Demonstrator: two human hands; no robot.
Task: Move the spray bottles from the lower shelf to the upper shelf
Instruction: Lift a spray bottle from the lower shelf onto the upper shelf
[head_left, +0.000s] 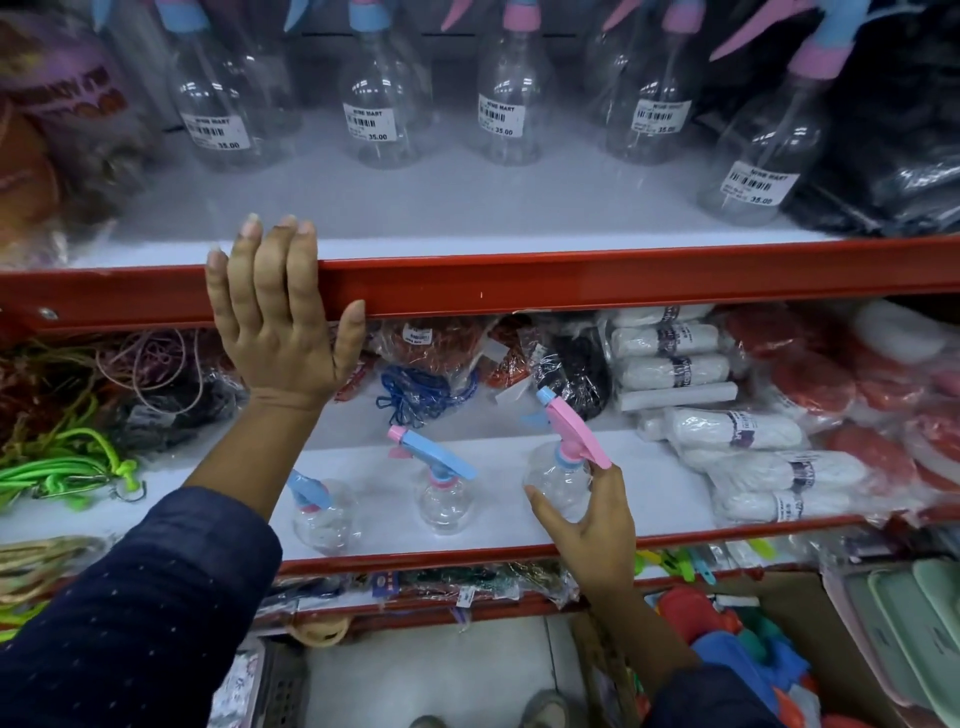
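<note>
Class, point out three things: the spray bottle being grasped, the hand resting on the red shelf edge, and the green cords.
spray bottle (558, 480), head view, clear body.
left hand (278, 332), head view, back of hand.
green cords (78, 467), head view, bundle's middle.

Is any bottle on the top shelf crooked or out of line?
Yes. The rightmost spray bottle on the upper shelf leans over and sits nearer the front edge, while the other labelled bottles stand upright in a row behind. Nothing looks spilled. Below, the right hand holds another spray bottle.
</note>
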